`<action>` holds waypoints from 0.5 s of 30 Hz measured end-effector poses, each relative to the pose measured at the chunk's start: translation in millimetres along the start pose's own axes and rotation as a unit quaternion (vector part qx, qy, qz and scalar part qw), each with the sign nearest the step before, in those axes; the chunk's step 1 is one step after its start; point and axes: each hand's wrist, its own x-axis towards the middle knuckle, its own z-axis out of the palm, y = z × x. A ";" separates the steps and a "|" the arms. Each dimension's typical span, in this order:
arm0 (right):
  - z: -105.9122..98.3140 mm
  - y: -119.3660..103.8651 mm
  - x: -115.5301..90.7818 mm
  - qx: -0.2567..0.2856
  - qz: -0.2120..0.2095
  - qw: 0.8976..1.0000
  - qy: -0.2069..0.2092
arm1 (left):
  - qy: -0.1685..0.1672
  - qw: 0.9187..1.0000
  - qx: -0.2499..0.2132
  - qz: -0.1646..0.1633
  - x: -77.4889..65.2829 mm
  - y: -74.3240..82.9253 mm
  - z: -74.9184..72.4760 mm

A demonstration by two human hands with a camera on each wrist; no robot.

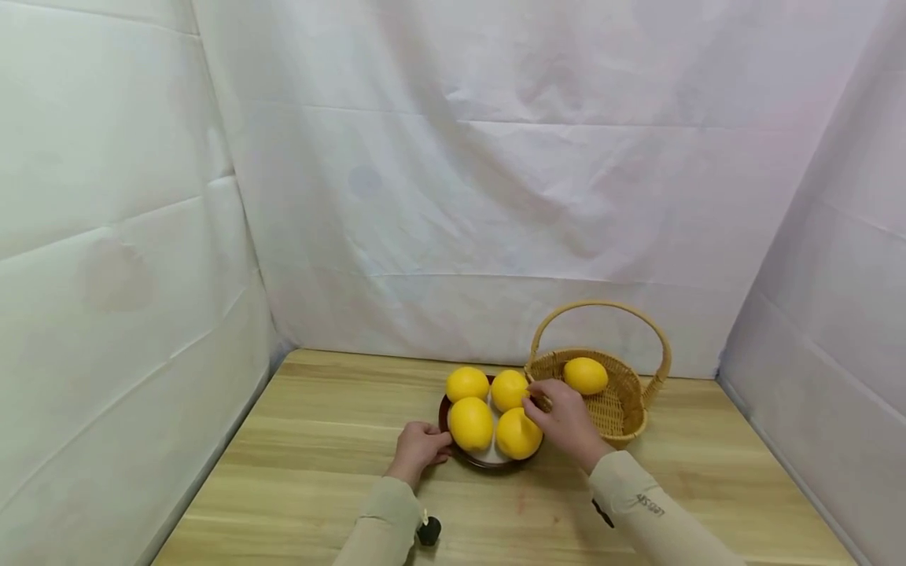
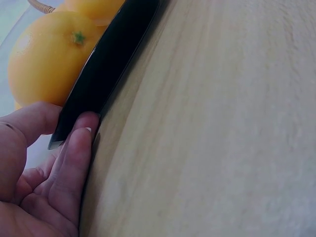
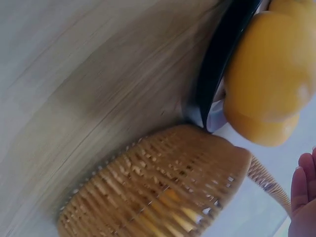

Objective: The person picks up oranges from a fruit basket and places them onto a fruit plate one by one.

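Note:
My left hand (image 1: 421,446) grips the near-left rim of a dark round plate (image 1: 488,464). In the left wrist view the thumb lies over the plate's edge (image 2: 106,69) and the fingers are beneath it. Several yellow-orange oranges (image 1: 470,424) sit on the plate, one showing a green stem mark in the left wrist view. My right hand (image 1: 566,417) is above the plate's right side, fingertips close to the right-hand oranges (image 1: 518,434). The right wrist view catches only part of that hand (image 3: 305,197), its fingers extended and holding nothing.
A wicker basket (image 1: 623,405) with a tall handle stands right beside the plate, with one orange (image 1: 585,376) inside. The wooden table (image 1: 318,440) is bounded by white cloth (image 1: 460,196) at the back and sides. A small black object (image 1: 429,531) shows by the left sleeve.

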 end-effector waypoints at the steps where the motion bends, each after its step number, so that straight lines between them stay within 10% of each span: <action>1: -0.7 0.8 0.2 -0.002 0.002 1.000 -0.002 | 0.000 1.000 -0.001 -0.001 0.0 -0.3 -1.1; 15: -7.3 24.4 -4.1 -0.014 -0.005 1.000 0.023 | 0.000 1.000 0.002 -0.005 -2.4 -3.1 -7.8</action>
